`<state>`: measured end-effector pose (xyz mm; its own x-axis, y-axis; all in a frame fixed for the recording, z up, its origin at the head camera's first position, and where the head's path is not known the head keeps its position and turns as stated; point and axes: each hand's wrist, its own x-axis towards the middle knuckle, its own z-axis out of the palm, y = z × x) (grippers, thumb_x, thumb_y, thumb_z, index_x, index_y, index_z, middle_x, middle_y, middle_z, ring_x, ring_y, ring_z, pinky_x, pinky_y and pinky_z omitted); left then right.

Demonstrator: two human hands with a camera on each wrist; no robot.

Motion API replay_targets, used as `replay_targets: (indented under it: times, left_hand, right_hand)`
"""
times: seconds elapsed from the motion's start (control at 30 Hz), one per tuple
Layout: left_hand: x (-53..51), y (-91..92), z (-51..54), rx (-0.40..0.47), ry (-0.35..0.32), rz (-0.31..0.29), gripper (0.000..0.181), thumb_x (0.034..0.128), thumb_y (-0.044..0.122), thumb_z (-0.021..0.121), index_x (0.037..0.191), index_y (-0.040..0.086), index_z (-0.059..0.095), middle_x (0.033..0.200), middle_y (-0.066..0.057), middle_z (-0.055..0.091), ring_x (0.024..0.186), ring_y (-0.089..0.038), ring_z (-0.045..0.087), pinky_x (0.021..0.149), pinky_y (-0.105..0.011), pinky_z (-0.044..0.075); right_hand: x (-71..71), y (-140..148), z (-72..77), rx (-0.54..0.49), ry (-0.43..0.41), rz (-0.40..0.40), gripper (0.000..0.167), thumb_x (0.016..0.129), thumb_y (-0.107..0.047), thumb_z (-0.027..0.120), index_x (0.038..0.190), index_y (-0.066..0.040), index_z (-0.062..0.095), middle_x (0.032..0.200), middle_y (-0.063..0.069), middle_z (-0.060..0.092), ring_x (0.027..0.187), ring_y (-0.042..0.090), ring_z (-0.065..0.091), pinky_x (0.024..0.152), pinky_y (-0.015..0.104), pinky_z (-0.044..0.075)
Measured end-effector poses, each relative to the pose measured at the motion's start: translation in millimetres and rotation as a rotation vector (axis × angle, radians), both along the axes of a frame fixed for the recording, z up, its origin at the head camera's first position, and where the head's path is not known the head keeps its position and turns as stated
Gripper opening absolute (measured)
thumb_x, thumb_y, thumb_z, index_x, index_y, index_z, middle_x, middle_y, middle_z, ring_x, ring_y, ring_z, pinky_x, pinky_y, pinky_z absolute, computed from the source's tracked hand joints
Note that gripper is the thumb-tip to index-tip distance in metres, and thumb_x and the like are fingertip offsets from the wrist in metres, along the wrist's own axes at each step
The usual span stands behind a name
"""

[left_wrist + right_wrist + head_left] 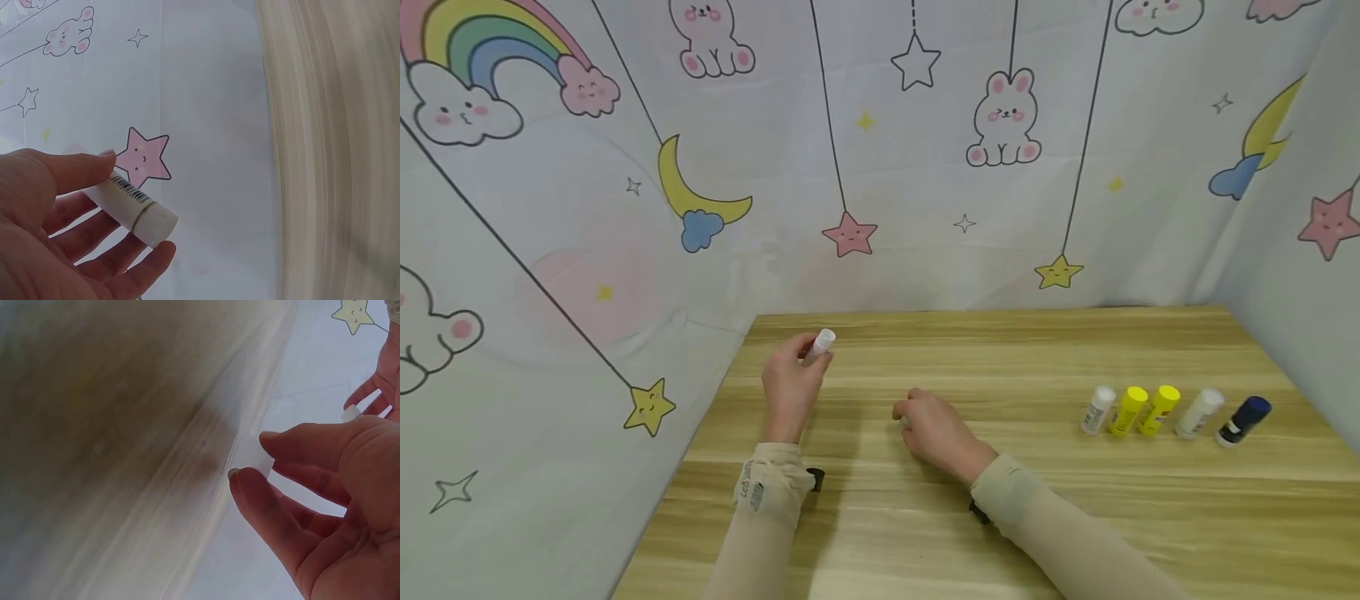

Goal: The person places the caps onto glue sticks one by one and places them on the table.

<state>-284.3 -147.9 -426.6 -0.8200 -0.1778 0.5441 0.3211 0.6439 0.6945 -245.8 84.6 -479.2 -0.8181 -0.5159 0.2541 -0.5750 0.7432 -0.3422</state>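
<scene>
A white glue stick (pixel 824 340) is held in my left hand (pixel 793 385) above the table's left side, tilted with one end up. In the left wrist view, thumb and fingers grip its barcoded tube (pixel 128 199), and a paler end section sticks out past a thin gold line. My right hand (pixel 934 429) hovers lower, over the middle of the table. Its thumb and index finger are loosely bent with a gap between the tips in the right wrist view, and I see nothing held there. The left hand's glue stick end (pixel 352 412) shows behind it.
On the right of the wooden table (pixel 880 550) stand several glue sticks in a row: a white one (pixel 1098 410), two yellow ones (pixel 1128 412), another white one (pixel 1200 414) and a dark blue one (pixel 1243 422). A patterned cloth (pixel 910 183) hangs around the table.
</scene>
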Motion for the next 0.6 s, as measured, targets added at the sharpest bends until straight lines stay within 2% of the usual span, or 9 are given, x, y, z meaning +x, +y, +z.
replay_targets:
  times: [0.17,0.33,0.6]
  left_hand:
    - [-0.6,4.2,-1.6,-0.008,-0.004,-0.035,0.03,0.082,0.011,0.085,0.11,0.008,0.076,0.101,-0.01,0.074,0.091,-0.026,0.068,0.081,-0.049,0.055]
    - [-0.3,5.7,-2.1,-0.018,-0.01,-0.036,0.031,0.0826,0.012,0.085,0.111,0.008,0.075,0.101,-0.01,0.074,0.091,-0.027,0.068,0.081,-0.049,0.054]
    - [-1.8,10.0,-1.6,-0.036,-0.02,-0.05,0.03,0.0849,0.016,0.083,0.113,0.011,0.074,0.101,-0.007,0.073,0.092,-0.025,0.068,0.081,-0.05,0.055]
  right_hand:
    - [0.2,4.1,0.8,0.016,-0.018,-0.024,0.022,0.086,0.002,0.071,0.105,-0.007,0.076,0.097,0.008,0.065,0.085,0.021,0.066,0.072,0.029,0.055]
    - [0.9,8.7,6.0,0.029,-0.035,-0.055,0.024,0.084,0.003,0.069,0.104,-0.007,0.076,0.096,0.006,0.065,0.085,0.02,0.066,0.072,0.029,0.055]
    - [1.0,17.7,19.1,-0.009,-0.037,-0.089,0.023,0.084,0.003,0.069,0.104,-0.005,0.076,0.094,0.007,0.065,0.084,0.021,0.064,0.073,0.032,0.054]
